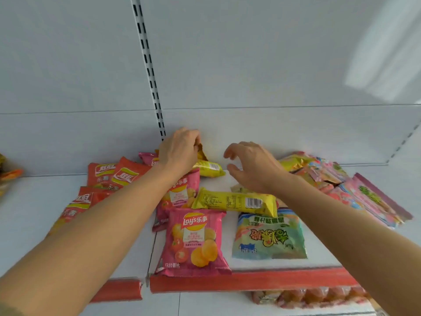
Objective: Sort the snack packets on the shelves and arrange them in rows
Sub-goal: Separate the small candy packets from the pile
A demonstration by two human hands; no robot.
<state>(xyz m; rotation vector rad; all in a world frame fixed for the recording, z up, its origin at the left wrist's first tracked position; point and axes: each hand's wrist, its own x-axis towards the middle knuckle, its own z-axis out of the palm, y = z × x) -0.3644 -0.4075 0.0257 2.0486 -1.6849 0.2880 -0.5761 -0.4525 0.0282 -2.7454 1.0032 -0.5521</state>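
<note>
My left hand (178,150) reaches to the back of the white shelf (268,262) and pinches the top edge of a yellow snack packet (208,167) that lies against the back wall. My right hand (252,166) hovers just right of that packet, fingers spread and curved, holding nothing. Under my right wrist lies another yellow packet (234,201), barcode up. Pink Lay's packets (193,241) lie in a line toward the front edge. Red Lay's packets (109,176) sit to the left, partly behind my left arm.
A pale green packet (270,236) lies front right. A heap of pink and mixed packets (355,190) fills the right side. The shelf front has a red price strip (250,281). Orange packets (309,295) show on the shelf below. A slotted upright (149,67) runs up the back wall.
</note>
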